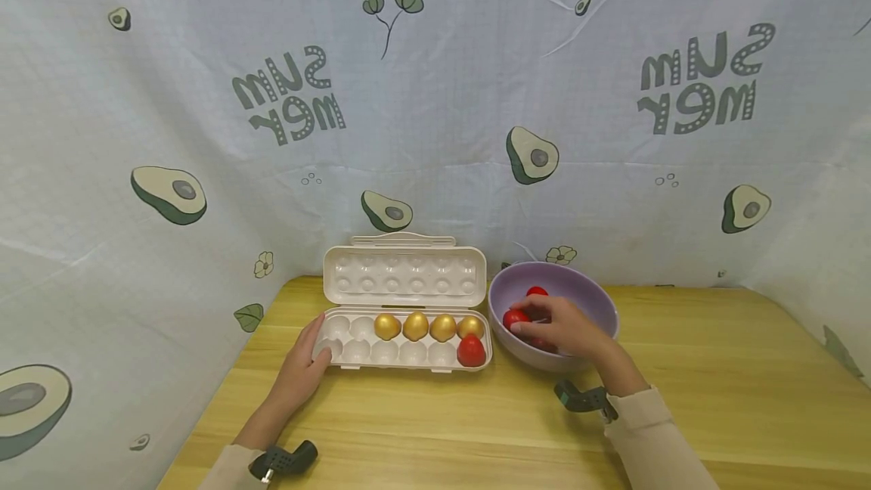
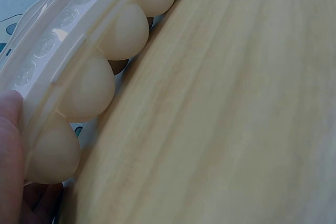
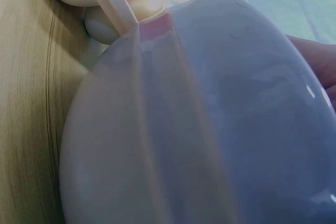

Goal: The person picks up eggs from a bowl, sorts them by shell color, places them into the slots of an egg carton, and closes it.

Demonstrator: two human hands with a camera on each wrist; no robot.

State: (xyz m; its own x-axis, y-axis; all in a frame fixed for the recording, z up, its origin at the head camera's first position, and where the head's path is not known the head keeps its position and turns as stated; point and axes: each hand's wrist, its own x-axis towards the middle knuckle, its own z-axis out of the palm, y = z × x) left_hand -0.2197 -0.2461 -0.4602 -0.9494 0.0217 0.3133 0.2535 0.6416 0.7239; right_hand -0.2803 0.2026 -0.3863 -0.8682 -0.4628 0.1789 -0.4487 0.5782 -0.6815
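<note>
A cream egg box lies with its lid raised. Several golden eggs fill the right part of its back row, and a red egg sits in the front right cup. My left hand grips the box's left end; the left wrist view has the thumb at the rim and fingers lower down. Inside the purple bowl, my right hand pinches a red egg between thumb and fingers. In the right wrist view, the bowl's wall hides most of that hand.
Another red egg lies farther back in the bowl, which stands close against the box's right end. Behind the wooden table hangs a pale printed cloth. Each wrist wears a dark camera mount.
</note>
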